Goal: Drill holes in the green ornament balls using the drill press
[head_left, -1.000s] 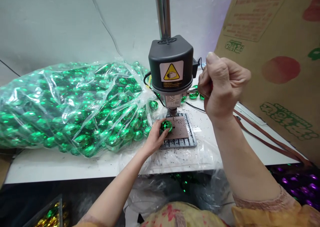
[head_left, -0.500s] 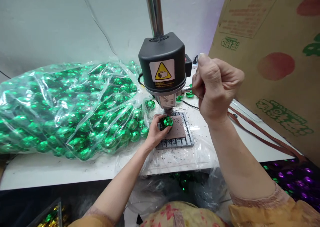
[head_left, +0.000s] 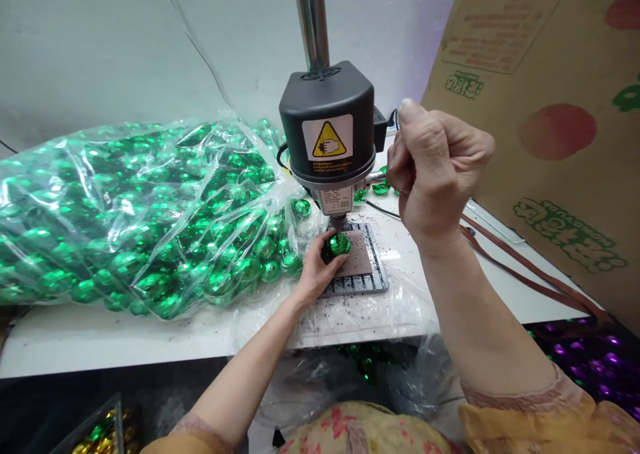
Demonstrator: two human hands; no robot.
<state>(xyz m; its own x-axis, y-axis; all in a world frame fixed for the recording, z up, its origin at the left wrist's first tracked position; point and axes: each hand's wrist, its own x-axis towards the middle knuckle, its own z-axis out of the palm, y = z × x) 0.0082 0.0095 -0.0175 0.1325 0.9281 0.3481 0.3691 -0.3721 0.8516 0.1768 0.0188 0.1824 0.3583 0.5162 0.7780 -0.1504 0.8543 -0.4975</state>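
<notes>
My left hand [head_left: 320,261] pinches a shiny green faceted ball [head_left: 340,243] between thumb and fingers. The ball rests on a brown pad [head_left: 359,257] lying on the slotted metal base [head_left: 350,286] of a small bench drill press [head_left: 327,127]. Directly above the ball is the chuck [head_left: 339,221], and a thin bit seems to reach down to the ball's top. My right hand [head_left: 440,167] is closed in a fist around the press's feed lever [head_left: 377,177], at the right of the black motor housing. The lever's grip is hidden inside my fingers.
A large clear plastic bag [head_left: 150,221] of green balls fills the left of the white table [head_left: 150,347]. Loose green balls [head_left: 301,208] lie near the press. A cardboard box [head_left: 540,194] stands at right, with brown straps [head_left: 530,267] before it. Dark shavings are scattered about.
My left hand has shifted slightly right with the green ball, which now sits more squarely beneath the chuck. My right hand keeps its grip on the lever. The view has moved a little.
</notes>
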